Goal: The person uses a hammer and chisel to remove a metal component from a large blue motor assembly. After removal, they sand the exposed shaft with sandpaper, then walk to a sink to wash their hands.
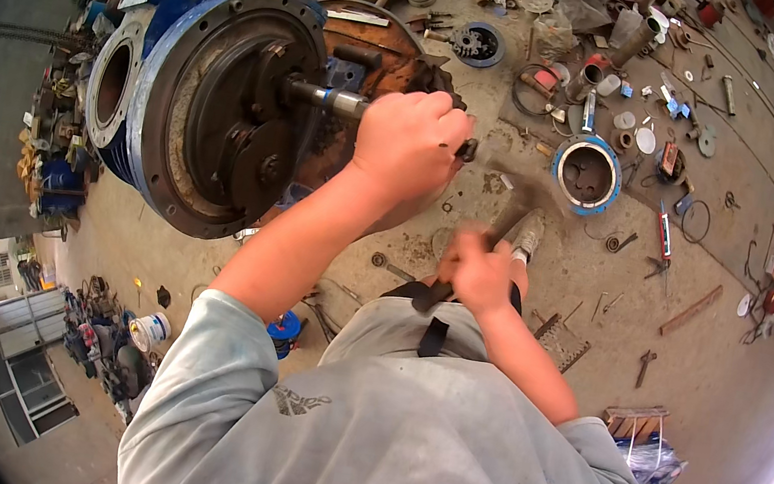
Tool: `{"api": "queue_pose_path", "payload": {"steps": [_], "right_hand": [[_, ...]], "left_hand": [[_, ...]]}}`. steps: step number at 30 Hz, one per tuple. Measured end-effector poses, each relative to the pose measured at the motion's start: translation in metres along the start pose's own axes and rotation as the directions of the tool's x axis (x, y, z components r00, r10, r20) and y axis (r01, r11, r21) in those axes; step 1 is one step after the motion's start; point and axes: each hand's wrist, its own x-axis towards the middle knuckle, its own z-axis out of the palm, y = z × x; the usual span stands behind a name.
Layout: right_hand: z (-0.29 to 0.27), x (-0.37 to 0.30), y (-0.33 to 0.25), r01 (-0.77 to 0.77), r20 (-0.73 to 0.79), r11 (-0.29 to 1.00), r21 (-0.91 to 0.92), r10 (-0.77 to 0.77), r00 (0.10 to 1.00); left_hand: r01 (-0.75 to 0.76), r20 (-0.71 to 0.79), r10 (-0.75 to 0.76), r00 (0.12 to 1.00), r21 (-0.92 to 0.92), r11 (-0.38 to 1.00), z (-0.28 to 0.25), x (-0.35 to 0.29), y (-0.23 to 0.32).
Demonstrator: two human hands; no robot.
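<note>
While my left hand (410, 141) is curled into a tight fist, its fingers are pressed together around the end of a steel shaft (327, 98) that sticks out of the centre of a big round machine housing (216, 104). That housing has a blue rim and a dark, rusty face, and it lies on its side on the concrete floor (540, 297), toward the floor's left edge. My right hand (478, 272) hangs lower, near my waist, blurred; its fingers seem bunched, though I cannot tell around what. Further right on the floor sits a blue-rimmed ring (587, 174), with a red-handled tool (663, 235) and scattered small parts beyond.
</note>
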Motion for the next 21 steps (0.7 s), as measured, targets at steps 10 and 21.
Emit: {"api": "queue_pose_path", "payload": {"steps": [10,21], "right_hand": [[-0.004,0.000,-0.021,0.101,0.019,0.894,0.436,-0.122,0.992],[0.004,0.004,-0.020,0.075,-0.007,0.913,0.400,-0.078,0.997]], "left_hand": [[0.022,-0.035,-0.022,0.999,0.005,1.000,0.002,0.002,0.002],[0.058,-0.021,-0.058,0.998,-0.011,0.998,0.001,0.001,-0.001]]}}
